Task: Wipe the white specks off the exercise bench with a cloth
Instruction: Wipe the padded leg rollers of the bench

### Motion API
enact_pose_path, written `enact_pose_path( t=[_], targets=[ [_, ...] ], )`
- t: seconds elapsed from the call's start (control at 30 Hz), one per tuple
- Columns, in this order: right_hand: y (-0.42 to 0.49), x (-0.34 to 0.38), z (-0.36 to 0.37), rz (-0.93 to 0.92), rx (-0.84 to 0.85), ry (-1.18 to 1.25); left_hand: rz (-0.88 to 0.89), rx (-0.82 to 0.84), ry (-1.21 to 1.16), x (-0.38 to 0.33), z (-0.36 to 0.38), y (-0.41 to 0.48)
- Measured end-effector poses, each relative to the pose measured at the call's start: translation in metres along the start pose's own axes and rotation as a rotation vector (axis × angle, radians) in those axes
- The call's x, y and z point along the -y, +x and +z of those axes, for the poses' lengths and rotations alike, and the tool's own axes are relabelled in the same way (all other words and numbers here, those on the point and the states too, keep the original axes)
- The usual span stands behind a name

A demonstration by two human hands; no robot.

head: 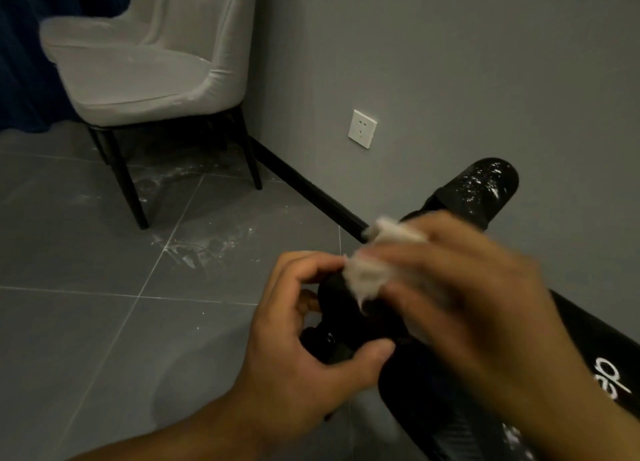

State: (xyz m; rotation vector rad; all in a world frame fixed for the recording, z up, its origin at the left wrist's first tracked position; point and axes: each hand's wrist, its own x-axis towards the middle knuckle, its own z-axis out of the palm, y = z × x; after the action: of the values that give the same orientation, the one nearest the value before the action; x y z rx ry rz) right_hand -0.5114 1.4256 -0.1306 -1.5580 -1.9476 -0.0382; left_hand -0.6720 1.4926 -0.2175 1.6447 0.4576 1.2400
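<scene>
The black exercise bench (pixel 588 336) runs from the lower right toward the wall. Its far round roller pad (pixel 481 186) is dotted with white specks. More specks show on the bench pad at the bottom right. My left hand (pixel 311 349) grips a near black roller pad (pixel 346 322), fingers and thumb curled around it. My right hand (pixel 467 287), blurred, holds a white cloth (pixel 370 270) against the top of that pad. Most of the cloth is hidden under my fingers.
A grey upholstered chair (pixel 138 69) on thin black legs stands at the upper left against the grey wall. A white wall socket (pixel 362 129) sits low on the wall. White dust smears mark the grey floor tiles (pixel 194 249) under the chair.
</scene>
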Motion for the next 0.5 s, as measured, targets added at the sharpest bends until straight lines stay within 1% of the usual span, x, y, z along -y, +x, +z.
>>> enact_pose_path(
  t=[0.07, 0.1, 0.17, 0.23, 0.3, 0.4, 0.47, 0.5],
  targets=[
    [0.000, -0.017, -0.004, 0.138, -0.143, 0.021, -0.004, -0.003, 0.048, 0.003, -0.001, 0.001],
    [-0.001, -0.020, -0.003, 0.188, -0.185, 0.048, 0.004, 0.013, 0.065, 0.004, -0.002, 0.007],
    [-0.005, -0.011, 0.006, 0.174, -0.184, 0.081, 0.015, 0.087, 0.047, 0.004, -0.008, 0.024],
    [-0.010, -0.002, 0.011, 0.108, -0.161, 0.085, -0.033, 0.159, -0.024, 0.001, -0.015, 0.047],
    [-0.017, -0.008, 0.004, 0.110, -0.135, 0.077, -0.045, 0.216, -0.048, -0.005, -0.018, 0.069],
    [-0.014, -0.030, -0.011, 0.210, -0.171, -0.060, -0.049, 0.266, 0.127, -0.014, -0.006, 0.094],
    [0.002, -0.049, -0.017, 0.336, -0.269, -0.154, -0.140, 0.337, 0.187, -0.019, 0.005, 0.106],
    [0.011, -0.057, -0.020, 0.395, -0.297, -0.179, -0.198, 0.420, 0.221, -0.021, 0.011, 0.111]
  ],
)
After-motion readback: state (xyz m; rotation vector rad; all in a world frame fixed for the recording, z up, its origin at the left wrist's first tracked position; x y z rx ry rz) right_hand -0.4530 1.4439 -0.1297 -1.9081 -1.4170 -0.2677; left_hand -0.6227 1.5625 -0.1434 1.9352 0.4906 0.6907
